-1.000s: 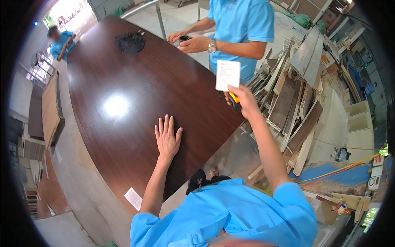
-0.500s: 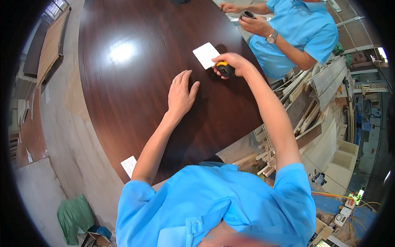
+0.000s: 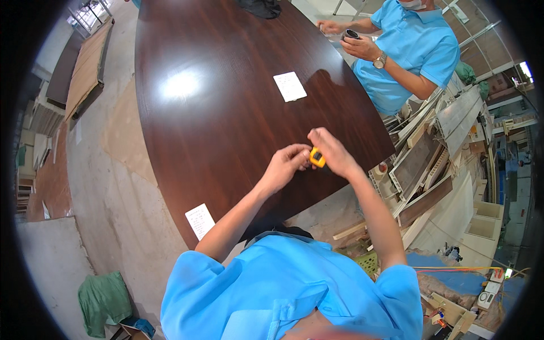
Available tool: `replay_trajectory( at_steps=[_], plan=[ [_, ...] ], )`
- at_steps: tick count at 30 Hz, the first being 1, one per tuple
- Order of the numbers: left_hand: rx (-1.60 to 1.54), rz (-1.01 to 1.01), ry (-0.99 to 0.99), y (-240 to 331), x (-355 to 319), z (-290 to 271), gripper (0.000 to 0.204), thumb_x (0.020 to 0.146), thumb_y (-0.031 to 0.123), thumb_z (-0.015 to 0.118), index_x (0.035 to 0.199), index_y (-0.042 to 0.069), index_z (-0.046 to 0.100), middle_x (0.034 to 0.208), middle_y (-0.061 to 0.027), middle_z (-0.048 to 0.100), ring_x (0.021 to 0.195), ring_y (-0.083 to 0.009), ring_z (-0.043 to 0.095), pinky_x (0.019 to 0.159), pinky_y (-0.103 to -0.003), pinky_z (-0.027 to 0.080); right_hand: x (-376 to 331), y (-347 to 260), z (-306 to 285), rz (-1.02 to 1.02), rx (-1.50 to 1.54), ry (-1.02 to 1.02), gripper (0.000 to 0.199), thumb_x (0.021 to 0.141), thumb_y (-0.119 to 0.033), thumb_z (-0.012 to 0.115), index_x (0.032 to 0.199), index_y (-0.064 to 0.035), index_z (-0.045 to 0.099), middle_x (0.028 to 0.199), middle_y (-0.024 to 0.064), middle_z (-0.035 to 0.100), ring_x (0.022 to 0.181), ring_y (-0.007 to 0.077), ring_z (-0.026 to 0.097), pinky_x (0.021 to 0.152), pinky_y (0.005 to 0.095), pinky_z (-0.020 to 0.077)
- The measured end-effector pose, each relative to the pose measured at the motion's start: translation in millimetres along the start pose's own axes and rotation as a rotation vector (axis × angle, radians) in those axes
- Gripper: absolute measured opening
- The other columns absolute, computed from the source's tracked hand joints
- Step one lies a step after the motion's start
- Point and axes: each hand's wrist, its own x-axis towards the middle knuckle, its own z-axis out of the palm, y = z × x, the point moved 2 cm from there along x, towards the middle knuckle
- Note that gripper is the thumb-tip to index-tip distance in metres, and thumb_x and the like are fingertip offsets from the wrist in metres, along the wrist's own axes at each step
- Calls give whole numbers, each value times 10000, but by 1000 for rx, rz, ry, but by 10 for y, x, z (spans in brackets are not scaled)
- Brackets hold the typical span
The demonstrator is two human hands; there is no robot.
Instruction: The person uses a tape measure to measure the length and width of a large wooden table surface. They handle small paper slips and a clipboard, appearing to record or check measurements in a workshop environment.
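My right hand (image 3: pixel 333 154) is closed round a yellow and black tape measure (image 3: pixel 318 157), held just above the dark brown wooden tabletop (image 3: pixel 238 130). My left hand (image 3: pixel 287 165) meets it from the left, thumb and fingers pinched together at the tape measure's side; the exact spot they grip is too small to make out. Farther off, beyond both hands, a white paper card (image 3: pixel 290 86) with writing lies flat on the wood. Another white written sheet (image 3: pixel 200 221) rests by the near left edge, beside my left forearm.
Across the table's right edge stands a person in a blue shirt (image 3: pixel 405 51), holding a dark round object (image 3: pixel 351 35). A black cloth-like item (image 3: pixel 260 8) lies at the far end. Stacked boards and scrap wood (image 3: pixel 422 170) crowd the right; a green cover (image 3: pixel 105 300) sits lower left.
My right hand has drawn back from the far card toward me with the tape measure. My left hand has lifted off the tabletop, moved right and closed its fingers at the tape measure.
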Motion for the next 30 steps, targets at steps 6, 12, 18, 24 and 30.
replay_trajectory(
  at_steps=[6, 12, 18, 24, 30],
  plan=[
    [-52, -221, -80, -59, -1002, 58, 227, 935, 217, 798, 1039, 50, 684, 913, -24, 647, 821, -105, 608, 754, -258, 502, -912, -43, 559, -57, -63, -86, 685, 1051, -664, 449, 1252, -17, 554, 987, 229, 695, 926, 339, 699, 819, 417, 526],
    [82, -245, 59, 438, -1403, -971, 163, 836, 66, 744, 980, 44, 670, 898, -27, 646, 798, -137, 636, 719, -307, 541, -2139, 309, 807, 75, 263, -377, 520, 923, -355, 752, 1323, -53, 616, 963, 4, 623, 909, 88, 590, 767, 271, 495],
    [-118, -21, 354, 981, -530, -2386, 154, 981, 129, 686, 1020, -16, 655, 808, -19, 583, 719, -80, 561, 653, -217, 486, -3578, 555, 1005, 363, 754, -163, 475, 910, -269, 762, 1273, 16, 649, 994, 68, 694, 840, 134, 672, 731, 281, 538],
    [825, 339, 147, 707, 609, -1904, 579, 966, 376, 735, 1409, 31, 592, 1276, -194, 669, 1159, -309, 667, 970, -428, 534, -3680, 429, 1565, 408, 838, 524, 324, 980, -225, 679, 1175, 33, 663, 918, 126, 731, 734, 163, 713, 669, 297, 578],
    [1266, 681, -104, 698, 1827, -1461, 571, 926, 380, 733, 1361, 30, 616, 1342, -237, 625, 1251, -405, 611, 1033, -494, 507, -2746, -2, 2071, 421, 750, 1180, 354, 1015, -351, 676, 1052, 1, 655, 803, 101, 695, 658, 162, 693, 568, 308, 556]
  ],
)
